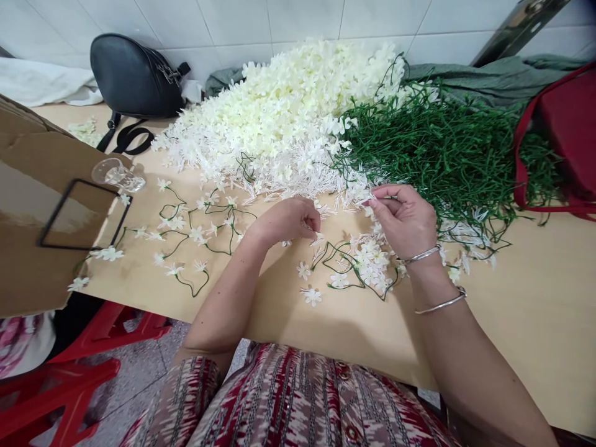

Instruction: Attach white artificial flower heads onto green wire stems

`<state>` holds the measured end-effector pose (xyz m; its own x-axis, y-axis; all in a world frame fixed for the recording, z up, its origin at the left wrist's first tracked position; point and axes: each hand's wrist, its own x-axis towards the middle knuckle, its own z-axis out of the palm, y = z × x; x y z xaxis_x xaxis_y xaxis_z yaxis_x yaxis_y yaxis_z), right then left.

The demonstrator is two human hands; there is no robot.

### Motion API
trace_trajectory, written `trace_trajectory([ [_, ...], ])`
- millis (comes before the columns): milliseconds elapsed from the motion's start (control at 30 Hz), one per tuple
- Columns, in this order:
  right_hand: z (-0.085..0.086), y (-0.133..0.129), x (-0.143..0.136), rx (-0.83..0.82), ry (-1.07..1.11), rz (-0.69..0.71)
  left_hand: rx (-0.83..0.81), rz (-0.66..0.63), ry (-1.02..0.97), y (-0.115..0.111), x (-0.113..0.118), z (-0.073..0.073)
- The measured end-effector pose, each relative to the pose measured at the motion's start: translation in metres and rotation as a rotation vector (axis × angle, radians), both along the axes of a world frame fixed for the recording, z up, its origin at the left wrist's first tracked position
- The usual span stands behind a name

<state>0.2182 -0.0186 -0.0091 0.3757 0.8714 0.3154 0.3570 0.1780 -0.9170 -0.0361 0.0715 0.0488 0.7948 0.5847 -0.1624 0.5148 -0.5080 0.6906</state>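
My left hand (pixel 293 222) is curled over the middle of the table, thumb and fingertips pinched beside a small white piece. To its right, my right hand (pixel 404 217) pinches at the edge of the white stamen pieces (pixel 307 177); what lies between its fingertips is too small to name. Behind both hands rises a large heap of white artificial flowers (pixel 288 99). Green plastic stems (pixel 447 149) are piled at the right. Between my hands and nearer me lie loose blossoms (pixel 372 264) and thin green stems. Several assembled flower sprigs (pixel 198 234) are spread left of my left hand.
A cardboard box (pixel 41 248) stands at the left edge, with a clear plastic cup (pixel 118 174) beside it. A black bag (pixel 135 77) sits at the back left, a red bag (pixel 570 130) at the right. Red stools (pixel 60 385) are below the table (pixel 535 323).
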Motion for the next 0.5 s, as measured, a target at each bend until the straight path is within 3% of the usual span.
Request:
trace_trajectory([
  [167,0.013,-0.002,-0.002,0.087,-0.078,-0.085,-0.127,0.185,-0.265,0.001,0.007,-0.002],
  [300,0.013,-0.001,-0.009,0.083,0.126,-0.034,-0.315,0.360,-0.605,-0.001,0.021,-0.009],
  [500,0.011,0.000,-0.024,0.054,0.426,0.096,-0.539,0.334,-0.754,-0.010,0.038,-0.017],
])
